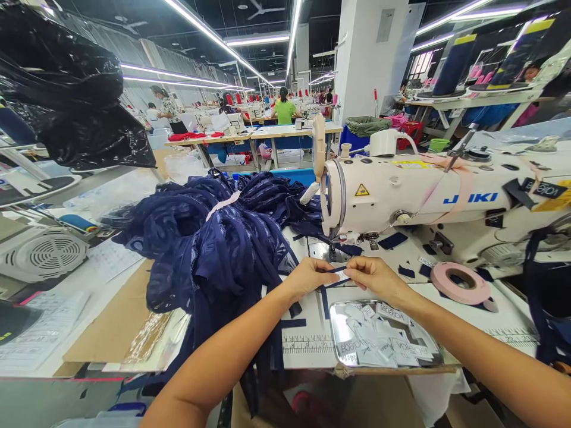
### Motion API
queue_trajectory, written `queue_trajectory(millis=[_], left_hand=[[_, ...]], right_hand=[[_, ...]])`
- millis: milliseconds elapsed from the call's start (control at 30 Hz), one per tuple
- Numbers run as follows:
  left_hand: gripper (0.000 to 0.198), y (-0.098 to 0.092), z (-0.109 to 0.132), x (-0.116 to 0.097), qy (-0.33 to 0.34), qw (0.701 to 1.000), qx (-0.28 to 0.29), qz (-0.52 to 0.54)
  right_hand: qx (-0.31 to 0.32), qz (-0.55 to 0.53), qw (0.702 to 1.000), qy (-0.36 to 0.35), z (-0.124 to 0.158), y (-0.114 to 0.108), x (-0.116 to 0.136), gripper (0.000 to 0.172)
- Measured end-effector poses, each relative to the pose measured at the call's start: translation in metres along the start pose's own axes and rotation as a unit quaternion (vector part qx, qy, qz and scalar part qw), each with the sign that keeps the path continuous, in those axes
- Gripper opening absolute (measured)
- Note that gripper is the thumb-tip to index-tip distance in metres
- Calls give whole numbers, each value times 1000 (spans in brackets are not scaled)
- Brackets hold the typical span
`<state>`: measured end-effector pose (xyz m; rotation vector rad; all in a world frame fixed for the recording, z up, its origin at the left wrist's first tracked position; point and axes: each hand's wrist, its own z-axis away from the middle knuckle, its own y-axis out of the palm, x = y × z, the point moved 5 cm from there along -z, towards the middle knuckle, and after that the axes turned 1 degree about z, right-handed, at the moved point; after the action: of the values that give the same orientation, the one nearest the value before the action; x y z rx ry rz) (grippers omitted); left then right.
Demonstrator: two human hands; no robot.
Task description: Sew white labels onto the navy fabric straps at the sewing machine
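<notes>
My left hand (308,278) and my right hand (373,277) meet in front of the sewing machine's needle area, fingertips pinched. Between them they hold a small white label (341,276) lying against a narrow navy strip. The sewing machine (370,190), cream with blue lettering, stands just beyond my fingers. Below my hands, a metal tray (335,336) holds many loose printed white labels (379,339). A large heap of navy fabric pieces (214,238) with long straps lies left of the machine, bound with a pale band.
A roll of pink tape (460,284) and navy scraps (392,240) lie on the machine bed at right. Cardboard (107,321) and papers (49,333) cover the left side. A black plastic bag (84,89) hangs upper left. Several people work at machines farther back.
</notes>
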<state>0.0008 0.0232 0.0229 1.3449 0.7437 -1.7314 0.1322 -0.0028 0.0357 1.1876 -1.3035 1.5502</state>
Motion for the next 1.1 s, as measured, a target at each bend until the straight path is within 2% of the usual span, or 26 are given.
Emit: queue_trajectory(millis=[267, 367, 467, 533, 567, 600, 633, 667, 733, 767, 800, 833, 933, 1100], left_hand=[[20, 0, 0, -2, 23, 999, 3, -23], [22, -1, 2, -1, 31, 998, 13, -54], [19, -4, 5, -3, 46, 991, 38, -123], [16, -9, 7, -12, 110, 968, 21, -223], [15, -12, 8, -20, 168, 940, -8, -295], [16, -13, 9, -29, 240, 894, -45, -376], [18, -11, 10, -37, 315, 827, -78, -459], [21, -5, 10, -42, 383, 747, -95, -535], [26, 10, 4, -40, 474, 592, -80, -647], [26, 17, -2, -35, 494, 535, -61, -682], [26, 22, -8, -30, 503, 500, -46, -703], [26, 25, -14, -24, 504, 481, -34, -717], [22, 29, -22, -10, 494, 467, -13, -733], [21, 31, -11, 1, 505, 438, 3, -744]], right_hand=[[-30, 45, 996, -73, 4, 6, -3, 28], [-13, 70, 994, -84, 5, 6, -4, 24], [35, 136, 985, -97, 1, -12, -4, 15], [20, 249, 963, -105, -5, -39, -4, 12], [-12, 327, 939, -103, -9, -56, -4, 12], [-41, 412, 905, -96, -14, -73, -4, 13], [-65, 482, 870, -81, -19, -87, -4, 14], [-81, 534, 839, -64, -23, -97, -6, 15], [-98, 602, 792, -24, -32, -108, -9, 19], [-101, 619, 779, -9, -36, -109, -12, 21], [-104, 632, 768, 0, -39, -108, -14, 24], [-106, 643, 758, 2, -41, -104, -16, 25], [-105, 678, 727, -17, -44, -94, -21, 23], [-84, 708, 697, -73, -42, -91, -30, 22]])
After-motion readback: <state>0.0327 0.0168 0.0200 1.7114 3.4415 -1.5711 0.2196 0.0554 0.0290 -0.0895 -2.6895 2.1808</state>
